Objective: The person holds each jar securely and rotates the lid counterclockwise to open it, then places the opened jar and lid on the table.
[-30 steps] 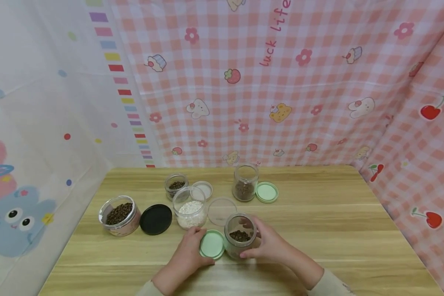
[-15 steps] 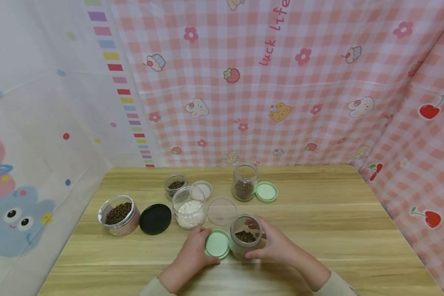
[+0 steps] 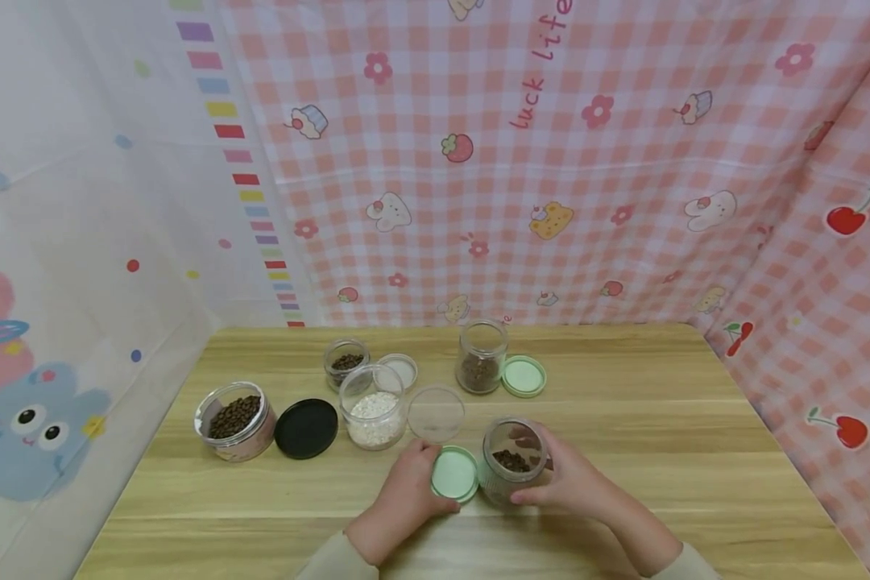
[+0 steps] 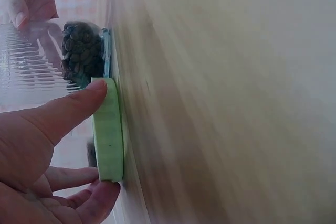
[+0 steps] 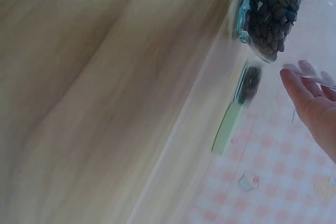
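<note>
My left hand [image 3: 409, 490] holds a light green lid [image 3: 455, 474] by its edge, thumb on the near side and fingers on the far side. In the left wrist view, that lid [image 4: 109, 135] lies flat along the tabletop. Just right of it stands a clear ribbed jar [image 3: 496, 482], uncovered, with dark brown beans in its bottom. My right hand [image 3: 573, 477] grips the jar from its right side, some fingers showing through the clear wall. Beans fill the low part of the jar [image 5: 273, 17] in the right wrist view. Lid and jar appear to touch.
Behind stand an open jar of white grains [image 3: 374, 419], a small bean jar [image 3: 346, 372] and a taller jar [image 3: 481, 366] beside a green lid [image 3: 524, 376]. Farther left are a wide bean tub [image 3: 241, 439] and a black lid [image 3: 307, 428]. A clear lid [image 3: 436, 412] lies centrally.
Both hands have moved to the right along the table, carrying the green lid and the ribbed bean jar side by side. The other jars and lids stay where they were.
</note>
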A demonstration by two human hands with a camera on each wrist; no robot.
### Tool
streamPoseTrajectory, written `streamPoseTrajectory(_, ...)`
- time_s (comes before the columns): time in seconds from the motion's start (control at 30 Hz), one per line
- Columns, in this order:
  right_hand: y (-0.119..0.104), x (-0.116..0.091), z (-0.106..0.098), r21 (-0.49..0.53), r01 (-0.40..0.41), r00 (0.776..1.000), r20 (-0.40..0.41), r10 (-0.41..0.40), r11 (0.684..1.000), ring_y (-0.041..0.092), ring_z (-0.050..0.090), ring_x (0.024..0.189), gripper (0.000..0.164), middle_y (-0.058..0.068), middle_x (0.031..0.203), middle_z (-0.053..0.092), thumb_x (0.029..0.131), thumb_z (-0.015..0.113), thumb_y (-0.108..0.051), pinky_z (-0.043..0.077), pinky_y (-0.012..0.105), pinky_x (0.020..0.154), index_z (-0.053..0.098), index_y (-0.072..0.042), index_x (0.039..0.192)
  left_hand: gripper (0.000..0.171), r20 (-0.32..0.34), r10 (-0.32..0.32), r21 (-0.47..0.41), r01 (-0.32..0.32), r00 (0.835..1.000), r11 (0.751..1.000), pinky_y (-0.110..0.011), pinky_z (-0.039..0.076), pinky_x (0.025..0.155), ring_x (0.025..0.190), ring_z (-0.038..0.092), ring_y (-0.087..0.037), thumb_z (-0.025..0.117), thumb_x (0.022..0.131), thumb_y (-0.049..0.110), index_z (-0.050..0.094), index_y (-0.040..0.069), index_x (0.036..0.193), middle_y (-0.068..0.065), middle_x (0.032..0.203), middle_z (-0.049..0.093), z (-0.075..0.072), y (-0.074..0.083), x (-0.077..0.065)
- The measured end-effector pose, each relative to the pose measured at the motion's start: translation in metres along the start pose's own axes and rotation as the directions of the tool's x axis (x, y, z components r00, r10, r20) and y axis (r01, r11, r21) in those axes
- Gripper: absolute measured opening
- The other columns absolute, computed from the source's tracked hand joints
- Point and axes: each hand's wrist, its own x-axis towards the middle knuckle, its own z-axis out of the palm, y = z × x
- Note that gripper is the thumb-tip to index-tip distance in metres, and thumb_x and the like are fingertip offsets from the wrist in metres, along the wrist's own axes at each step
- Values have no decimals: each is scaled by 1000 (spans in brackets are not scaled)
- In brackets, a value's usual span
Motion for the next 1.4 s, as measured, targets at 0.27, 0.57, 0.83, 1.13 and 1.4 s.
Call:
streamPoseTrajectory(0.27,14,-14,-20,30,3,1000,-12,-3,1000,36,46,124,88,14,134,50,67,85,-29,42,56,99,37,-13,139,85,27,-12,30,11,1000,999,-42,49,92,103,57,-30,92,50,26,57,-8,120,-16,113,55,16,19,16)
streamPoseTrajectory(0.57,25,-26,-41,10,-16,998,-59,16,1000,41,48,120,90,18,134,48,69,84,-27,44,60,94,33,-12,141,79,53,22,80,-26,998,996,-35,50,88,94,57,-23,93,50,31,62,-4,113,-10,104,56,34,35,39)
streamPoseTrajectory(0.83,32,-35,-61,12,-51,993,-103,52,999,47,46,120,87,22,136,43,73,81,-20,41,65,93,30,-4,141,78,88,16,135,-27,996,990,-29,49,89,98,55,-21,91,54,35,62,-2,117,-9,108,56,49,56,62)
streamPoseTrajectory(1.13,38,-35,-81,23,-98,984,-149,101,995,50,38,124,85,24,139,38,77,78,-17,36,68,95,25,-2,143,78,49,-15,178,6,999,984,-28,49,90,103,55,-23,90,57,37,60,-1,119,-10,111,56,61,78,86)
streamPoseTrajectory(1.4,49,-29,-95,-2,-136,971,-198,133,991,51,39,124,83,25,139,38,79,77,-17,39,64,96,25,1,142,81,54,-144,147,135,988,980,-26,48,92,106,52,-20,90,57,39,59,3,123,-6,113,54,78,91,105)
